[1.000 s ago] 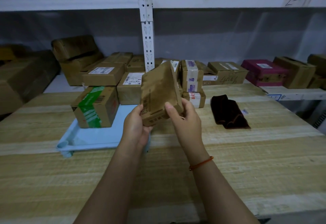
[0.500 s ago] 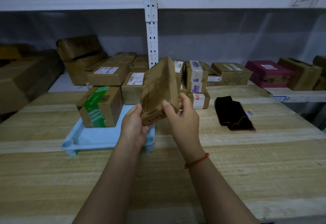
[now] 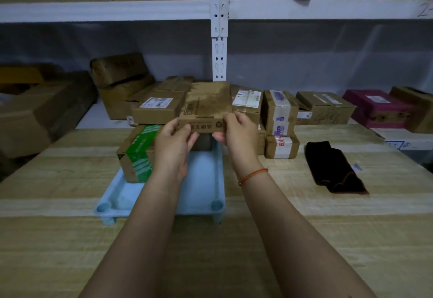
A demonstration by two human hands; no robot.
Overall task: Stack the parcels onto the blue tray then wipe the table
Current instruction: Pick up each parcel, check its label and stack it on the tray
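Right now both hands hold one flat brown parcel (image 3: 206, 107) up in the air. The left hand (image 3: 173, 140) pinches its near left corner, with the thumb on the front edge and the fingers tucked under. The right hand (image 3: 236, 133) pinches the near right corner the same way. The parcel lies almost flat, with its far end tipped up a little.

Just below the hands sits the blue tray (image 3: 201, 194) on the wooden table (image 3: 70, 250). One box with green tape (image 3: 138, 154) already stands on the tray, right next to the left hand. Another box shows in the dark gap under the held parcel, but I cannot tell if it is on the tray.

Past the right hand, more small boxes (image 3: 280, 129) wait on the table in a little pile. Farther out on that side lies a dark cloth (image 3: 332, 168), well apart from the hands.

I think this is the stacking step, and the wiping has not begun. Next, the parcel should go down onto the tray, in the bare spot beside the green tape box or on top of a box. It needs to stay level so it lands flat and does not slide. Then the fingers can let go and reach for the boxes by the right hand.
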